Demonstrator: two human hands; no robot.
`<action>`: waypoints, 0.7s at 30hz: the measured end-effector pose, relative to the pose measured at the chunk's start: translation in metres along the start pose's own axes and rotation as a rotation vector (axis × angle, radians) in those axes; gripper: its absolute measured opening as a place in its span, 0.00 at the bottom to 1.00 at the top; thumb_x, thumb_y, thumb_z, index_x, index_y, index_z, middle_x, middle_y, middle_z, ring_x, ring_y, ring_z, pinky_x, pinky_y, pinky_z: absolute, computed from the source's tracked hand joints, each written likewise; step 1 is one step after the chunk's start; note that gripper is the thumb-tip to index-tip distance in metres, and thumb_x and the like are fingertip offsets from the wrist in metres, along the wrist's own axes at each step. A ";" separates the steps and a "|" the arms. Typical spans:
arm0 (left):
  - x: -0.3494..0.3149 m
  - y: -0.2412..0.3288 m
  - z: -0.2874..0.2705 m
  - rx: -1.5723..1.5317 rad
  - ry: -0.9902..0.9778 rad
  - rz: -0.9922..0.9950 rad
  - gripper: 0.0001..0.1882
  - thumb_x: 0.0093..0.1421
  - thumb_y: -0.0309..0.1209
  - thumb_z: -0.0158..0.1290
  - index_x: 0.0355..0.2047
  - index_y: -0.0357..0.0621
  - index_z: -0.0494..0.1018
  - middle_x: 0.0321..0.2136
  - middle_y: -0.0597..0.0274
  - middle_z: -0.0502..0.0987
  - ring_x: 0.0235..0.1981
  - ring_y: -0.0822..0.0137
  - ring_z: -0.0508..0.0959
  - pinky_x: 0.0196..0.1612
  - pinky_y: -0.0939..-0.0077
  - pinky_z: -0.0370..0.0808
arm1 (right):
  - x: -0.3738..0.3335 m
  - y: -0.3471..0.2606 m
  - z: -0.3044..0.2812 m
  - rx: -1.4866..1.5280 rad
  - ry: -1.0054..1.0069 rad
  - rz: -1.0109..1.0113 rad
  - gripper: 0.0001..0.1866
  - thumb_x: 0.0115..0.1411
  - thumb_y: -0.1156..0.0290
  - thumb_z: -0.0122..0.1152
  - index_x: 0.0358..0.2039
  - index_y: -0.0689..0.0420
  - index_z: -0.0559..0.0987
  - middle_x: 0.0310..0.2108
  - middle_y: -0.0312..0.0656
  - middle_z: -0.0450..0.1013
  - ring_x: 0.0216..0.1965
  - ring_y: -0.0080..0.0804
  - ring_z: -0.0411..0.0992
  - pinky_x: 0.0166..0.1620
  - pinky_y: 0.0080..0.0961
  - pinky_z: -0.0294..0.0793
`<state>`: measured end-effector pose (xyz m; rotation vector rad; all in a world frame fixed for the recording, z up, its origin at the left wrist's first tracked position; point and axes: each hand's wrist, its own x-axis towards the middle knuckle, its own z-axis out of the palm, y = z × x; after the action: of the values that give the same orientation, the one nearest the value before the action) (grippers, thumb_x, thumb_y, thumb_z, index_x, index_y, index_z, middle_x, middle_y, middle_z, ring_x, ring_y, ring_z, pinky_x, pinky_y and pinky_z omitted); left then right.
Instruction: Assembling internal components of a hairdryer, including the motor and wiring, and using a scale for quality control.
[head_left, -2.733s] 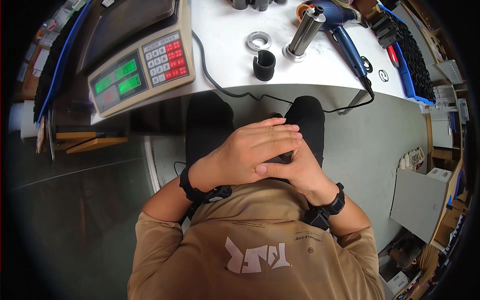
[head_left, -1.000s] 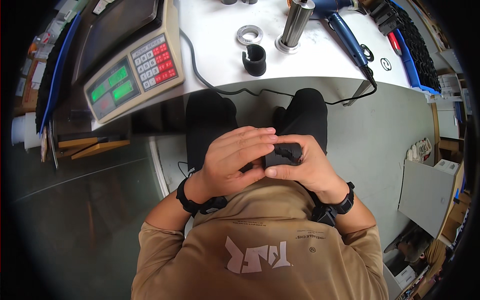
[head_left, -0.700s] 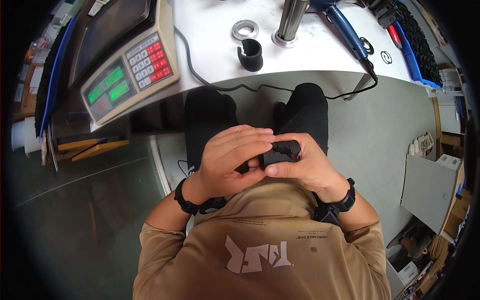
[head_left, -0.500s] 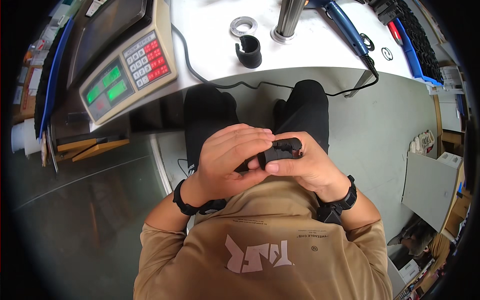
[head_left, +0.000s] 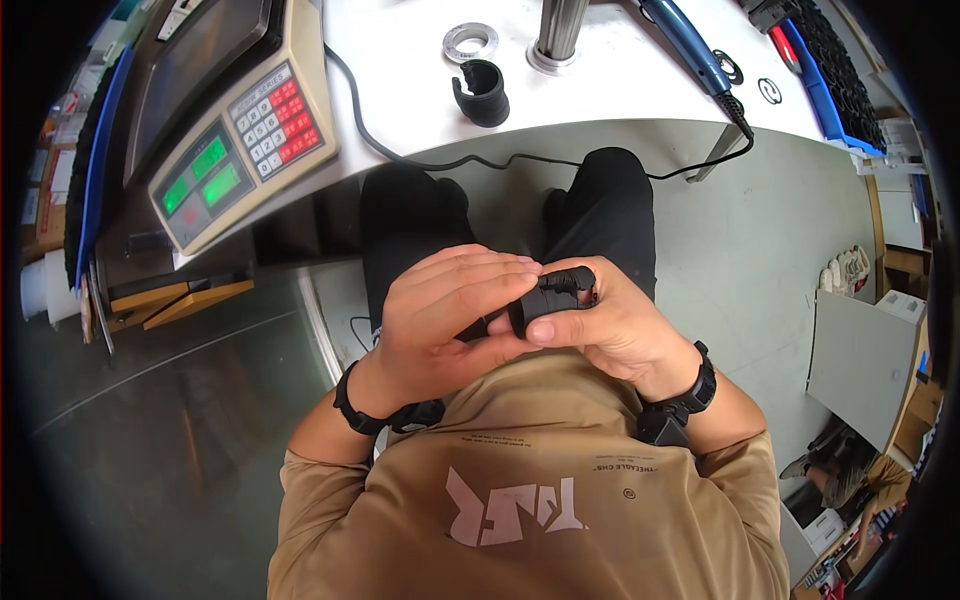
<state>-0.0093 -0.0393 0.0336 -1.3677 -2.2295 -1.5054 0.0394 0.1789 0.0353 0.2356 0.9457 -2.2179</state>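
Black and ragged-edged, one short tube (head_left: 548, 304) sat above the lap, grasped by the curled right hand (head_left: 625, 320). The left hand (head_left: 440, 310) reached over, fingers extended, at its other end; whether it gripped could not be told. Earlier that hand had mostly covered the tube. One black sleeve (head_left: 488, 100) and one metal ring (head_left: 470, 58) were on the table (head_left: 400, 100).

We see a black sleeve (head_left: 538, 308) in the right hand (head_left: 625, 325); beyond the left hand (head_left: 435, 310), a black cuff (head_left: 487, 102) on the white table (head_left: 400, 60). Left of that hand, the scale (head_left: 309, 100) is beige, keys (head_left: 288, 113) red and white, displays (head_left: 220, 184) green; behind both hands, the shirt (head_left: 650, 540) is tan with pale print.
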 end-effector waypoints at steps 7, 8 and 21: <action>0.001 0.001 0.000 -0.023 -0.016 -0.065 0.24 0.51 0.28 0.72 0.48 0.35 0.80 0.43 0.47 0.86 0.44 0.49 0.87 0.50 0.58 0.82 | 0.001 0.003 0.001 0.052 0.019 0.009 0.17 0.59 0.78 0.74 0.48 0.68 0.83 0.44 0.50 0.83 0.48 0.37 0.83 0.57 0.31 0.82; 0.001 0.001 0.000 -0.025 -0.018 -0.064 0.24 0.51 0.28 0.72 0.48 0.35 0.80 0.43 0.47 0.86 0.44 0.49 0.87 0.50 0.58 0.82 | 0.001 0.004 0.001 0.067 0.030 0.010 0.17 0.60 0.78 0.74 0.48 0.68 0.83 0.44 0.50 0.83 0.48 0.37 0.83 0.57 0.32 0.82; -0.010 -0.002 0.000 -0.180 -0.073 -0.298 0.27 0.54 0.32 0.73 0.51 0.32 0.79 0.47 0.46 0.85 0.47 0.53 0.85 0.54 0.62 0.80 | 0.004 0.005 0.004 0.162 0.098 0.071 0.14 0.63 0.76 0.72 0.47 0.68 0.83 0.42 0.49 0.84 0.48 0.39 0.84 0.58 0.34 0.83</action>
<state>-0.0050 -0.0457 0.0269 -1.1903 -2.4866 -1.8181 0.0404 0.1717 0.0338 0.4500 0.7962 -2.2357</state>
